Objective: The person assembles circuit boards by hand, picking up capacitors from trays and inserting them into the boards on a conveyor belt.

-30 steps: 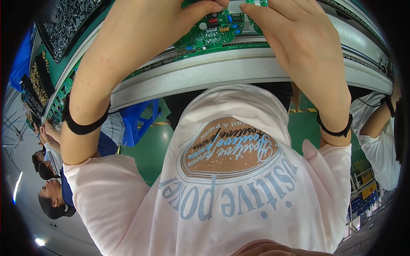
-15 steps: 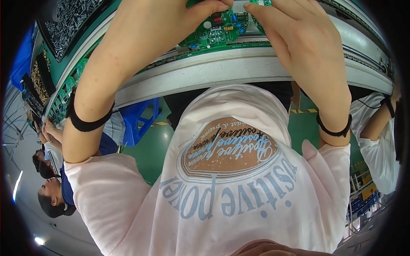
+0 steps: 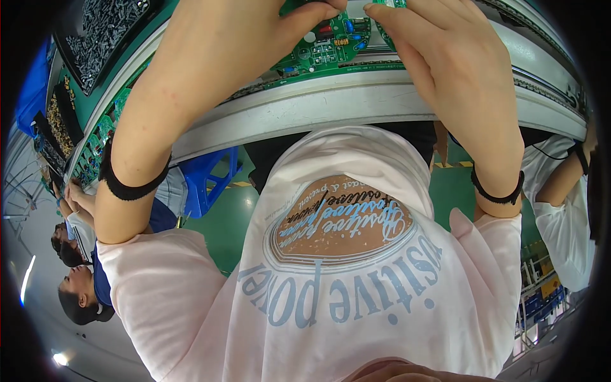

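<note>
A green circuit board (image 3: 321, 48) with small coloured parts lies on the conveyor at the top of the view. My left hand (image 3: 248, 44) reaches over it, with thumb and fingertips closed on its far edge. My right hand (image 3: 445, 63) is beside it on the right, its fingertips pinching a green board edge (image 3: 389, 4) at the frame's top rim. What lies under the fingers is hidden. Both wrists wear black bands. My pale pink printed shirt (image 3: 331, 267) fills the lower half.
A white conveyor rail (image 3: 331, 105) curves across the view. A black tray of small grey parts (image 3: 105, 25) and a row of green boards (image 3: 95, 149) sit at the left. Below are a blue chair (image 3: 210, 181), green floor (image 3: 219, 226), co-workers at left (image 3: 79, 299) and right (image 3: 566, 216).
Both hands stay on the board and have shifted only slightly. The board sits a little farther right under my fingers than a second ago.
</note>
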Tool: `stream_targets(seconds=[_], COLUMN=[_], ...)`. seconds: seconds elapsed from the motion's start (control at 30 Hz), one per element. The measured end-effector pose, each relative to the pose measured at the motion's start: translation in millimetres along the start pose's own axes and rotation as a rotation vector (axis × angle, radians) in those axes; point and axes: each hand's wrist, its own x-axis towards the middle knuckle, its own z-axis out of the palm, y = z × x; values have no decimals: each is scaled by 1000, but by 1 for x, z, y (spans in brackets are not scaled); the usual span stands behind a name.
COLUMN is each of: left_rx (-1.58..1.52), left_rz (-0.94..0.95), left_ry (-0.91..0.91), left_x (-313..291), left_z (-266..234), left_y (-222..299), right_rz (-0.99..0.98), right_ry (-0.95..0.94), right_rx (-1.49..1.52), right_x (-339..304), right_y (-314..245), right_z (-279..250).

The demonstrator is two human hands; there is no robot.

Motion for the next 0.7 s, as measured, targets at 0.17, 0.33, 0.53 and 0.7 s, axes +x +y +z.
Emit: stream_targets(seconds=[0.17, 0.33, 0.53, 0.7], left_rx=[145, 160, 351, 459], left_rz=[116, 147, 203, 232], left_ry=[-18, -63, -102, -130], left_x=[2, 5, 8, 9], left_z=[-4, -7, -6, -8], left_y=[1, 0, 5, 6], right_rz=[-9, -13, -26, -16], right_ry=[-6, -8, -16, -6], right_rx=[-46, -17, -45, -38], right_x=[1, 2, 4, 3], right_y=[1, 1, 0, -1], right_z=[1, 0, 0, 0])
